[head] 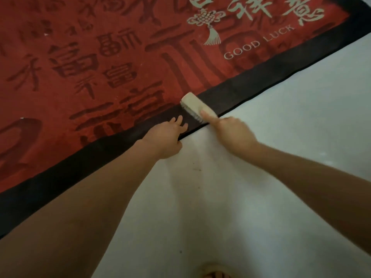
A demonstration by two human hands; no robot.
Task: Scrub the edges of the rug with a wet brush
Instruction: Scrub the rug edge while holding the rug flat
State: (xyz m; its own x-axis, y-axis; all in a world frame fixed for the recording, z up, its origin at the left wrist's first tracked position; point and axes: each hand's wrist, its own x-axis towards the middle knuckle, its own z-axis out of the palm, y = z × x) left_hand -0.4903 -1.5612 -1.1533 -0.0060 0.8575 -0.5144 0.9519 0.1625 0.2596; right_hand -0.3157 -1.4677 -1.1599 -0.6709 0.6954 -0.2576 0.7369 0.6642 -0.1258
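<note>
Two bare hands work the black border of a red rug lying on a pale floor. The right hand has its grip clamped on a pale scrub brush, index finger laid along the back, bristles down on the border just past centre toward 12 o'clock. The left hand lies beside it toward 9 o'clock, fingers straight and spread, pressing the border's outer edge flat.

To scrub well, the person would likely keep that flat hand close to the brush so the edge cannot ripple or lift, and stroke along the band rather than across it, staying off the red field. Whether the bristles are wet cannot be told.

Toward 1 o'clock the rug reads "GOOD LUCK" in pale capitals, under a knot-and-tassel emblem and large Chinese characters.
</note>
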